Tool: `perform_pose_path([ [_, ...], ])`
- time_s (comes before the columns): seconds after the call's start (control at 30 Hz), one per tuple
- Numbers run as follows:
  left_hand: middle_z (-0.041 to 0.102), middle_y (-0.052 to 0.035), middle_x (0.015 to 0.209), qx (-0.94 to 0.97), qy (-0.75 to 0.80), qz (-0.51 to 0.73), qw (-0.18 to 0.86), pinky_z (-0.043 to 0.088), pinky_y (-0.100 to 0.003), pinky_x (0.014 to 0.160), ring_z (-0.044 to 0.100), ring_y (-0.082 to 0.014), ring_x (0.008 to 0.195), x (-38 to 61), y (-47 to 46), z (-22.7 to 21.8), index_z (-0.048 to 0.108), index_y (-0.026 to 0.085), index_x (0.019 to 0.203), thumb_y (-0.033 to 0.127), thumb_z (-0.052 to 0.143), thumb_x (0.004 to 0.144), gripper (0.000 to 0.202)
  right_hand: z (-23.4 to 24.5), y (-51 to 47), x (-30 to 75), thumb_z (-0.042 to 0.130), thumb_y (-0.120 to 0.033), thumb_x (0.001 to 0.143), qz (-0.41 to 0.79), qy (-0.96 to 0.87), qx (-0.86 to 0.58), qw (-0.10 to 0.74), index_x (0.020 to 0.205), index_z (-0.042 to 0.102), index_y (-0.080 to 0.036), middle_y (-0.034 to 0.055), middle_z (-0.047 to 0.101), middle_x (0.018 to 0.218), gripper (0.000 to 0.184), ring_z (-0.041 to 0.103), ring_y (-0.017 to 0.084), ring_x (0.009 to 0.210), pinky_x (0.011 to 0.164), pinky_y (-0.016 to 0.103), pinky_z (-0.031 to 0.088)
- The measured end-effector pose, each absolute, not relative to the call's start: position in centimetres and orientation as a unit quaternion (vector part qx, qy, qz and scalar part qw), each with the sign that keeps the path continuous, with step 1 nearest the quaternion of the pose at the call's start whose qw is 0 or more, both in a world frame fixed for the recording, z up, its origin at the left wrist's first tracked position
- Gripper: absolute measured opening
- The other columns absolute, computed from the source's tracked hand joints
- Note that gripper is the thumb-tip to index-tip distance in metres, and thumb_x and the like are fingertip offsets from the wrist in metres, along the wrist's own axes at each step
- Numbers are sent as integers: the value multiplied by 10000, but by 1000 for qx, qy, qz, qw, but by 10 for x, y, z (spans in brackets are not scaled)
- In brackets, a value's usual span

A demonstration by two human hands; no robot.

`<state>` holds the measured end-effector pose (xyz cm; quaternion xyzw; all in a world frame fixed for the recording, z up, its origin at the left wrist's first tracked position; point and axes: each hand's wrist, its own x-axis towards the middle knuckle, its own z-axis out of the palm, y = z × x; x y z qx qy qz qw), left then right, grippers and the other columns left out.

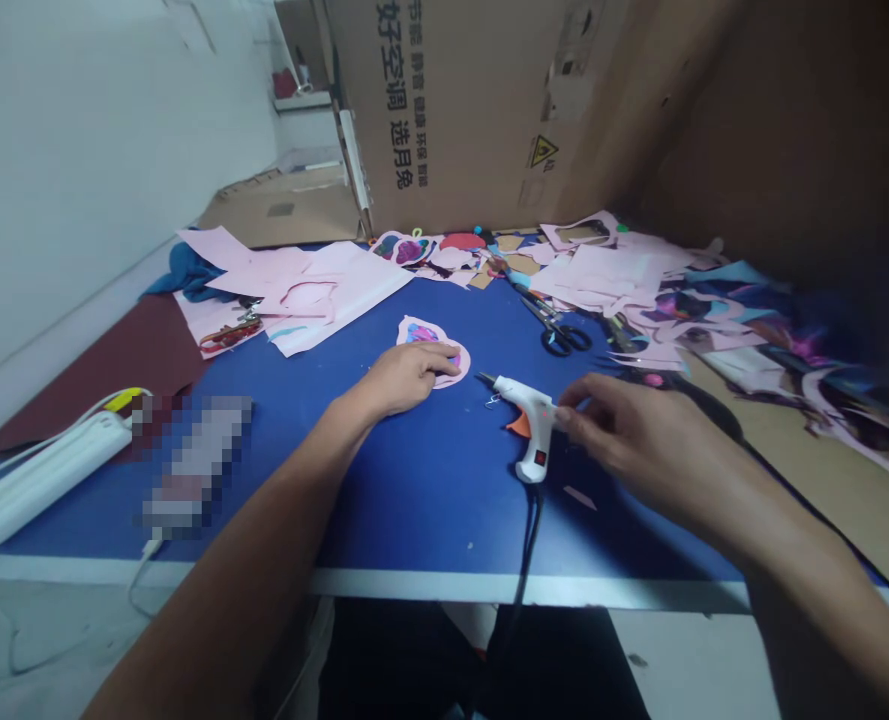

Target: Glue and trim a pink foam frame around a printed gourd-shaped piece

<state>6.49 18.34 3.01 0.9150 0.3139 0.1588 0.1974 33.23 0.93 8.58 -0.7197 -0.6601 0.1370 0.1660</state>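
My left hand (405, 378) lies on a pink-edged, roughly heart-shaped cutout (455, 378) with a blue and purple patterned centre. Its index finger is stretched out across the piece, and the fingers partly cover the pattern. To the right is a white hot glue gun (538, 415) with an orange trigger and a black cord, its nozzle pointing left toward the cutout. My right hand (601, 415) has thumb and fingertips pinched at the gun's rear end. A small pink paper scrap (580, 497) lies below that hand.
Black-handled scissors (556, 335) lie beyond the glue gun. Pink sheets (361, 285) and a heap of paper offcuts (601, 275) line the back and right. A white power strip (54, 480) and a blurred-out device (202, 460) sit at left. Tall cardboard (481, 120) stands behind.
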Motion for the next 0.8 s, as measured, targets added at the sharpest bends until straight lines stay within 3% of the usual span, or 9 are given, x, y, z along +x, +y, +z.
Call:
perform_pose_path([
  [0.1,726,13,1519,915,316,154,199,464,-346,1264,650,-183,1453,65,183,31,870,273,1163,2,478,858,566,83,-2,330,574,-509,1044,143,-653,-721,181,1036,774,-299,28,782,784,289,673,224,586,532,326,396],
  [0.27,720,12,1527,909,329,155,206,471,-340,1253,652,-178,1450,65,181,32,867,271,1166,9,484,877,547,81,-7,325,564,-506,1051,162,-643,-729,171,993,743,-285,23,769,768,290,672,215,602,553,322,380],
  [0.53,746,13,1490,902,330,179,212,482,-352,1244,669,-176,1426,68,183,26,872,279,1131,36,522,892,488,63,-4,301,574,-595,1046,156,-596,-767,178,968,605,-277,18,722,693,329,668,239,590,567,321,353],
  [0.8,756,-6,1477,899,325,195,220,464,-359,1263,676,-182,1416,67,182,25,836,267,1204,86,531,935,445,65,5,285,654,-516,995,151,-575,-789,154,954,523,-285,25,697,719,269,670,258,650,596,325,362],
])
